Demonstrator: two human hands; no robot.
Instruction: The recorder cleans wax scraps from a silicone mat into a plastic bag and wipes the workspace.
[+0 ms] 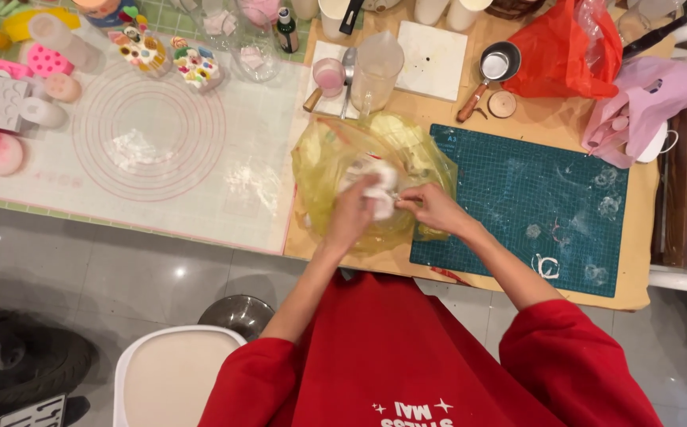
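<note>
We pinch a white lump [375, 188] between both hands, left hand [353, 215] cupping beneath and right hand [430, 207] nipping its edge, over the crinkled yellow plastic bag [335, 154] that catches crumbs beside the green cutting mat [533, 205].

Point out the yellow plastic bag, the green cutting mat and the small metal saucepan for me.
yellow plastic bag [323, 158], head view, left side of the film.
green cutting mat [517, 182], head view, bare middle.
small metal saucepan [499, 62], head view, bowl.
</note>
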